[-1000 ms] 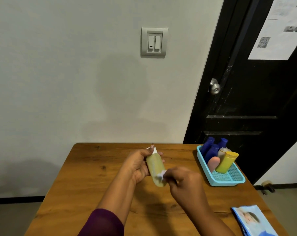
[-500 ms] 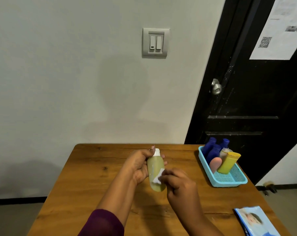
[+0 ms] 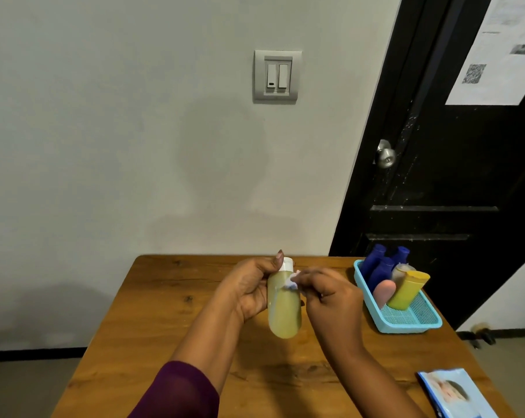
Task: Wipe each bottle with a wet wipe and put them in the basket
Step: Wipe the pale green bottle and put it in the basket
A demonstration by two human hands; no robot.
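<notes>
Filling most of the view, a pale grey, smooth-painted wall [image 3: 104, 146] stands behind everything, and a glossy black panelled door [image 3: 451, 176] stands to its right. A white paper sheet [image 3: 502, 70] is stuck on the door; it bears a square QR code [image 3: 474, 73] and lines of print too blurred to read. Below, a brown wooden table [image 3: 165, 327] with dark knots and visible grain stands against the wall. A grey plastic switch plate with two rockers [image 3: 276, 76] sits on the wall, and a round, brushed metal knob [image 3: 385, 155] is at the door's edge.

On the table's right side lies a light blue plastic basket [image 3: 406, 328] with a mesh floor. Leaning in it are dark blue bottles [image 3: 381, 270], a yellow tube [image 3: 406, 292], a pink rounded bottle [image 3: 383, 292] and a clear one behind them. Near the front right corner lies a pale blue soft wipes pack [image 3: 454, 393] with a printed picture; its lettering cannot be read.

Above the table's middle, the left hand [image 3: 249, 288], coming out of a dark purple sleeve [image 3: 180, 390], has its fingers curled round a translucent yellow-green plastic bottle [image 3: 284, 309] held roughly upright, the thumb by its white cap [image 3: 287, 264]. No label is legible on it. The right hand [image 3: 330, 300] pinches a small crumpled white wet wipe [image 3: 293, 282] in its fingertips and presses it against the bottle's upper part, just under the cap.
</notes>
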